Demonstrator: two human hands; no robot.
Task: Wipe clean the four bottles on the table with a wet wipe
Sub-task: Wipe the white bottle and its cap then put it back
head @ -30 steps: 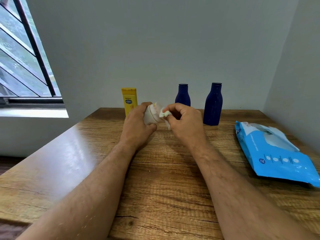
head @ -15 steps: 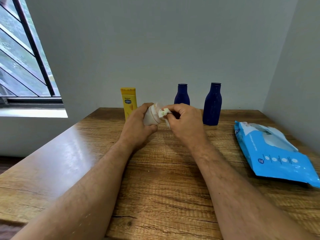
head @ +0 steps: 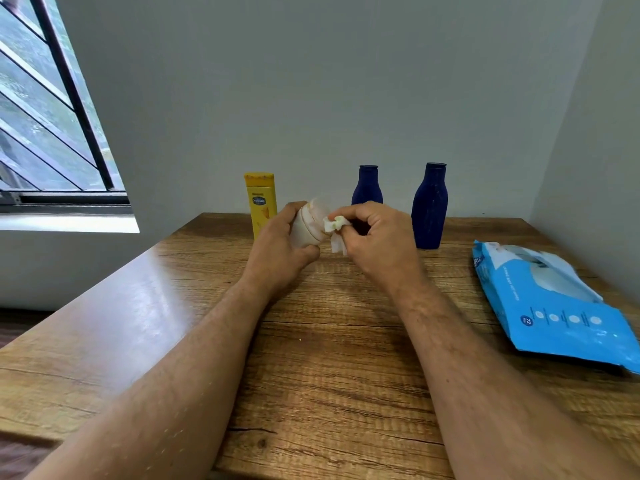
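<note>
My left hand (head: 277,249) grips a small cream-white bottle (head: 308,226), held tilted above the wooden table (head: 329,341). My right hand (head: 377,244) pinches a crumpled white wet wipe (head: 335,230) against the bottle's right side. Behind my hands, near the wall, a yellow bottle (head: 260,202) stands upright on the left. A small dark blue bottle (head: 367,185) stands partly hidden behind my right hand. A taller dark blue bottle (head: 429,206) stands to its right.
A light blue pack of wet wipes (head: 554,306) lies flat at the table's right edge, its flap open. A grey wall runs behind and to the right. A barred window (head: 45,116) is at the left.
The wipe in my right hand has shifted a little along the cream bottle. Both hands stay in nearly the same place; the standing bottles have not moved.
</note>
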